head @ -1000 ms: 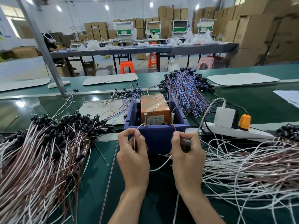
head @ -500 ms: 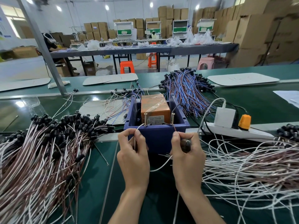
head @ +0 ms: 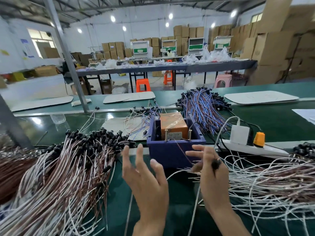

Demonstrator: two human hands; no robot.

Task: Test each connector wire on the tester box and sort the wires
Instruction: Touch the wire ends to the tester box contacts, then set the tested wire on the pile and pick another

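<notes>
White wire point(head: 177, 172) pinched in right grip point(head: 213, 178), trailing left, left grip point(head: 144, 178) splayed nearby

navy tester box point(head: 173, 151), orange block point(head: 173, 125), green table point(head: 272, 120)
</notes>
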